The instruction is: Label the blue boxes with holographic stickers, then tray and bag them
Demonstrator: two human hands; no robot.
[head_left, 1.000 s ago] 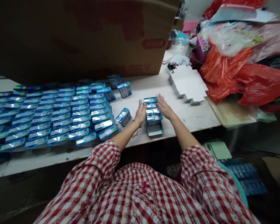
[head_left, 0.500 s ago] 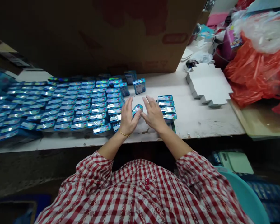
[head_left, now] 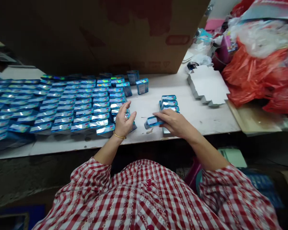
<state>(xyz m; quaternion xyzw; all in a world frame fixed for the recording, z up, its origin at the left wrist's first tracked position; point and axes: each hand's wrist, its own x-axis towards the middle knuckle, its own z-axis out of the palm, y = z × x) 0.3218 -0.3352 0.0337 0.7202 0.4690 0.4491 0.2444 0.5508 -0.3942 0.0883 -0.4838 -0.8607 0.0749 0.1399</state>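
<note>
My right hand (head_left: 174, 123) is closed on one end of a small blue box (head_left: 151, 121), held over the white table just left of a short row of like boxes (head_left: 169, 103). Part of that row is hidden behind the hand. My left hand (head_left: 124, 122), with a thin gold bracelet at its wrist, has its thumb and fingers apart. It is beside the right edge of a large block of blue boxes (head_left: 84, 111) standing in rows, and covers some of them. Two more blue boxes, one of them the front box (head_left: 142, 86), stand apart behind the hands.
A large cardboard box (head_left: 110, 38) rises along the table's back. To the right lies a stack of white cut-out card (head_left: 207, 83). Beyond it are red plastic bags (head_left: 252, 80) and clutter. The table's front edge (head_left: 144, 140) runs close to my body.
My hands have moved apart. The blue box that was between them is now in my right hand, further right and nearer the short row. My left hand has shifted slightly left.
</note>
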